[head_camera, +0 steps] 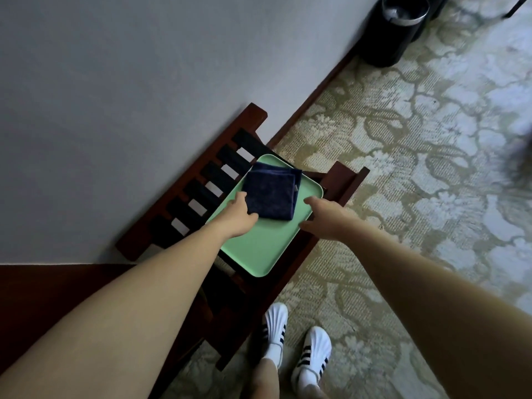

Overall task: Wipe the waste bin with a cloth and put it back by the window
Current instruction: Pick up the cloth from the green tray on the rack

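A folded dark blue cloth (272, 191) lies on a mint green tray (259, 249) that rests on a dark wooden slatted rack (201, 194). My left hand (237, 218) reaches over the tray, its fingertips touching the cloth's near left edge; it has no grip on the cloth. Just right of the cloth, my right hand (325, 217) hovers at the tray's right rim with fingers spread and nothing in them. The black waste bin (394, 30) with a metal rim stands on the floor at the top right, against the wall.
A grey wall (129, 82) with a dark wooden skirting runs along the left. Patterned beige carpet (403, 168) covers the floor. My feet in white shoes (293, 338) stand beside the rack's near end. A dark chair or table leg shows at the top right corner.
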The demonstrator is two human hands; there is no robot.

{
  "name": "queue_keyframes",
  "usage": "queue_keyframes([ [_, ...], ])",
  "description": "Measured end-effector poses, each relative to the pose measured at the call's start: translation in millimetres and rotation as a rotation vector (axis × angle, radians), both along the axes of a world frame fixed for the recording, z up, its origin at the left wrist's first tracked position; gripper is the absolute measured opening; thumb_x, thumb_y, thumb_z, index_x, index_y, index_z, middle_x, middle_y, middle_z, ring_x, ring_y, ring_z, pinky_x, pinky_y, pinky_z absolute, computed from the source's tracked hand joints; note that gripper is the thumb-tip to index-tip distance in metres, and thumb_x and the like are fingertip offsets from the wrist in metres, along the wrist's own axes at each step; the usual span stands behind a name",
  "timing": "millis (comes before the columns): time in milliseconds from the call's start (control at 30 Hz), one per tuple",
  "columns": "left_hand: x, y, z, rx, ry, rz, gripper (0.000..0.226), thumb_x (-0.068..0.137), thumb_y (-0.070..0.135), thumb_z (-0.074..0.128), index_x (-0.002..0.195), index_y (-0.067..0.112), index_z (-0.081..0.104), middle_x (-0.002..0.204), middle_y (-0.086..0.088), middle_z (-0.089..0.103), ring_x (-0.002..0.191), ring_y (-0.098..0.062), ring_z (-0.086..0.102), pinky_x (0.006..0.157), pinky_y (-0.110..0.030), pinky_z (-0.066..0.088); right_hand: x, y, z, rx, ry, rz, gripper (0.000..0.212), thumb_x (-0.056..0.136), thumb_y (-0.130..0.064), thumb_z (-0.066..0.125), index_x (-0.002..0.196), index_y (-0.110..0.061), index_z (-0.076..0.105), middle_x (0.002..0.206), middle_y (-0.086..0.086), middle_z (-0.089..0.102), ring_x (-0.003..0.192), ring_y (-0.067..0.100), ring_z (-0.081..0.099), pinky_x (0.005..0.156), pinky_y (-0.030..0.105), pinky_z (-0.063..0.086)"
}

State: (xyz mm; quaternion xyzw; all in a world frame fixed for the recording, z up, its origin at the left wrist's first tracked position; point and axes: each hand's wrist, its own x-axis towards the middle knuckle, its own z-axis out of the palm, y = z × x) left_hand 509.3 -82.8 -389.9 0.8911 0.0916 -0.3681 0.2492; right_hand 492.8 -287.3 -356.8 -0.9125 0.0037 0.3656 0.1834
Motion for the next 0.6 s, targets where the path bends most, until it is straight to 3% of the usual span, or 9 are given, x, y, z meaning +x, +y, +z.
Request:
queue_keyframes([
  [67, 6, -1, -20, -0.018, 0.009, 0.057, 0.064, 0.096, 0.029, 0.051, 0.149, 0.015, 0.019, 0.139, -0.012, 0.044, 0.101, -0.024, 0.052, 0.077, -0.031, 0.038, 5, 1, -21, 0.022, 0.017, -0.044, 0.058, 0.091, -0.032, 0.059, 0.139, -0.009, 0.038, 0.138, 0.016, 0.05, 0.127, 0.033, 0.048, 0.101, 0.039, 0.042],
  [167, 17, 1, -47, -0.04, 0.026, 0.17, 0.063, 0.097, 0.028, 0.051, 0.149, 0.015, 0.018, 0.139, -0.012, 0.045, 0.096, -0.022, 0.049, 0.075, -0.03, 0.037, 12, 7, -44, 0.055, 0.035, -0.079, 0.054, 0.092, -0.029, 0.057, 0.138, -0.007, 0.039, 0.137, 0.016, 0.052, 0.125, 0.034, 0.049, 0.1, 0.037, 0.041],
  [333, 40, 0, -79, -0.12, 0.032, 0.388, 0.064, 0.098, 0.025, 0.052, 0.149, 0.01, 0.016, 0.143, -0.015, 0.044, 0.116, -0.027, 0.049, 0.086, -0.029, 0.035, 22, 21, -73, 0.167, 0.033, -0.159, 0.046, 0.093, -0.019, 0.056, 0.134, -0.004, 0.043, 0.133, 0.017, 0.054, 0.123, 0.033, 0.051, 0.095, 0.034, 0.041],
  [500, 51, -2, -95, -0.215, 0.112, 0.602, 0.069, 0.092, 0.024, 0.057, 0.148, 0.004, 0.023, 0.146, -0.014, 0.043, 0.131, -0.031, 0.044, 0.108, -0.042, 0.038, 24, 31, -105, 0.43, 0.125, -0.665, 0.067, 0.087, -0.019, 0.066, 0.14, -0.005, 0.028, 0.124, 0.005, 0.051, 0.11, 0.024, 0.055, 0.088, 0.028, 0.042],
  [600, 51, 1, -99, -0.224, 0.097, 0.675, 0.054, 0.09, 0.02, 0.06, 0.138, 0.002, 0.042, 0.136, -0.013, 0.052, 0.125, -0.032, 0.051, 0.104, -0.041, 0.043, 26, 37, -118, 0.522, 0.148, -0.91, 0.061, 0.087, -0.018, 0.067, 0.136, -0.003, 0.032, 0.106, 0.004, 0.049, 0.088, 0.017, 0.053, 0.077, 0.031, 0.043],
])
